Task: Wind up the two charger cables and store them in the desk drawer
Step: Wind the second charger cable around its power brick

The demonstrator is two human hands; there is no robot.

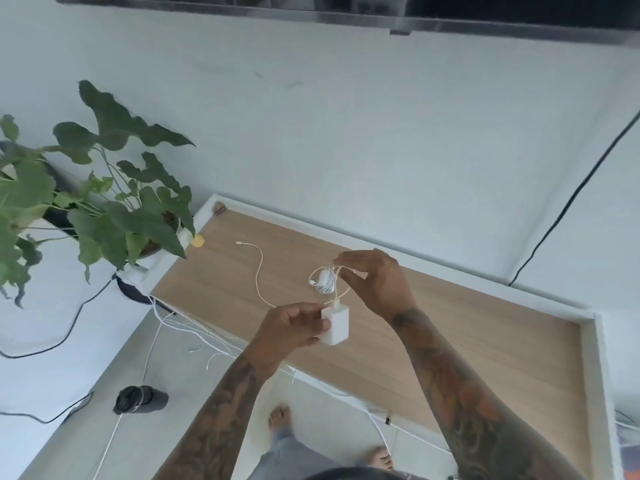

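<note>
My left hand [291, 329] grips a white charger block [335, 325] above the wooden desk [450, 341]. From the block's top a thin white cable [258, 271] loops up to my right hand [375, 282], which pinches it, then trails left across the desk to a free plug end [239, 243]. A second white charger with its cable wound in a small bundle [325, 280] lies on the desk just left of my right hand's fingers. No drawer is visible.
A leafy potted plant [104, 209] stands off the desk's far-left corner. Loose white and black cords [194, 334] hang and lie on the floor at the left, near a dark cylinder [140, 400]. My bare feet [278, 415] stand below the desk's near edge.
</note>
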